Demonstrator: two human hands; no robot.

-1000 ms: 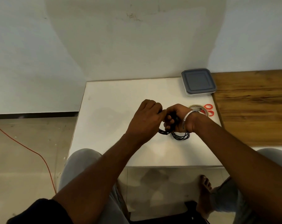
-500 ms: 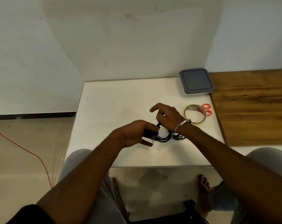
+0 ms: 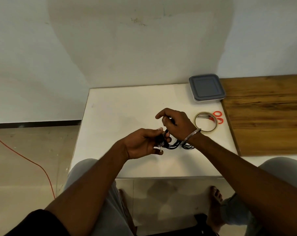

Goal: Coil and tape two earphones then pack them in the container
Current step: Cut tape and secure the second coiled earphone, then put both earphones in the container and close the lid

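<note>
Black earphone cable (image 3: pixel 171 145) hangs in loops between my two hands above the white table (image 3: pixel 120 113). My left hand (image 3: pixel 141 143) grips the bundle at the plug end, with the metal jack showing by my fingers. My right hand (image 3: pixel 176 123) pinches the cable a little higher and farther back. More black loops (image 3: pixel 188 147) lie under my right wrist; whether these are the second earphone I cannot tell. A closed container with a grey lid (image 3: pixel 206 88) stands at the table's back right corner.
A roll of clear tape (image 3: pixel 206 122) lies right of my right hand, with red-handled scissors (image 3: pixel 216 117) partly inside and beside it. A wooden surface (image 3: pixel 267 114) adjoins the table on the right. My knees and feet are below the front edge. An orange cord (image 3: pixel 33 164) crosses the floor at left.
My hands came apart from a tight clasp. The left hand dropped toward me with the plug end, the right lifted its fingers on the cable, and the tape roll came into view.
</note>
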